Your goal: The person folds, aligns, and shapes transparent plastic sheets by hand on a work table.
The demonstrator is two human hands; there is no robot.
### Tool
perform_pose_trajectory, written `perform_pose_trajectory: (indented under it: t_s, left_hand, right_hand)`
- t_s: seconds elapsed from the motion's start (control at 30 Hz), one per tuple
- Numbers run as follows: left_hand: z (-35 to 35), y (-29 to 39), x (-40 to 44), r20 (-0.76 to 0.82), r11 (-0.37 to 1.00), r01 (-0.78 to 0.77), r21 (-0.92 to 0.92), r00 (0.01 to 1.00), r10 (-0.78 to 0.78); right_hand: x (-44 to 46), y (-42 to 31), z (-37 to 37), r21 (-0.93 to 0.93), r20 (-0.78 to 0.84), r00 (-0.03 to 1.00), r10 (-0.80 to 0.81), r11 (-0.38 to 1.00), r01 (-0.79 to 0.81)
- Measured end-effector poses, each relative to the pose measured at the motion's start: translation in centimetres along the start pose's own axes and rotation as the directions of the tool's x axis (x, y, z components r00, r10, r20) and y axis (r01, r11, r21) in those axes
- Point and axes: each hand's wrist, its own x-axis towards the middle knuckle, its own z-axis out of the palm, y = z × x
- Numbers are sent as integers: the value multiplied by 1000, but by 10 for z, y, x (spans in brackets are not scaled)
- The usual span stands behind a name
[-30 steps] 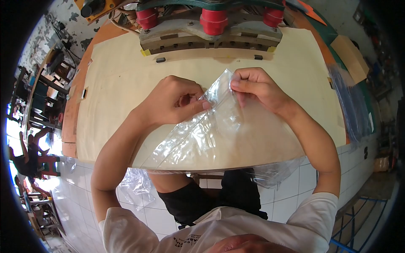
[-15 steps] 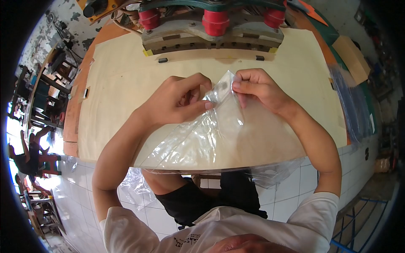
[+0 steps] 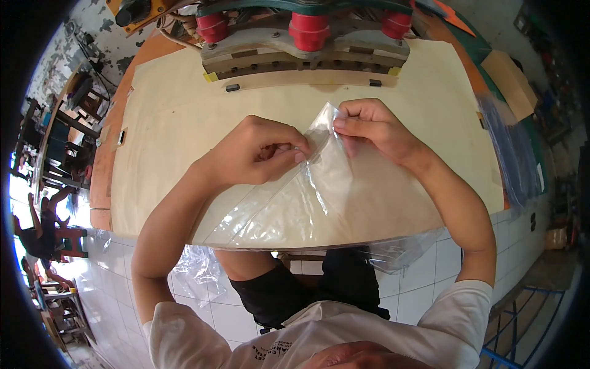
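A clear plastic sheet [image 3: 295,212] is spread over the near part of the table, its pointed corner lifted toward the machine. My left hand [image 3: 261,150] pinches the sheet's left edge between thumb and forefinger. Near the raised tip, my right hand [image 3: 375,129] grips the plastic between thumb and fingers. Folds and bright reflections run down from between the hands. Whether the sheet is one layer or several, I cannot tell. Its lower part hangs over the table's front edge.
Beyond the hands stands a press-like machine [image 3: 304,55] with red cylinders and a long metal bar. Cream paper [image 3: 166,123] covers the table. Stacked clear sheets [image 3: 513,160] and a cardboard piece [image 3: 510,86] lie at the right. Crumpled plastic [image 3: 200,270] hangs below, left. A person [image 3: 40,227] sits far left.
My left hand's thumb and forefinger have closed together on the plastic's edge. The sheet's upper fold has shifted slightly. My right hand keeps its grip near the tip.
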Motion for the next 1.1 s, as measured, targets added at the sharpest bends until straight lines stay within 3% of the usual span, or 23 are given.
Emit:
perform_pose_trajectory:
  t_s: [0.37, 0.63, 1.1]
  left_hand:
    - [-2, 3, 0, 35, 995, 92, -34, 995, -91]
    - [-1, -1, -1, 16, 999, 16, -44, 1000, -16]
    - [-2, 3, 0, 42, 1000, 29, -4, 999, -29]
  right_hand:
    - [1, 1, -1, -19, 30, 1000, -3, 1000, 4]
    - [1, -1, 1, -53, 2, 1000, -8, 999, 8]
    - [0, 0, 1, -25, 20, 1000, -15, 1000, 16]
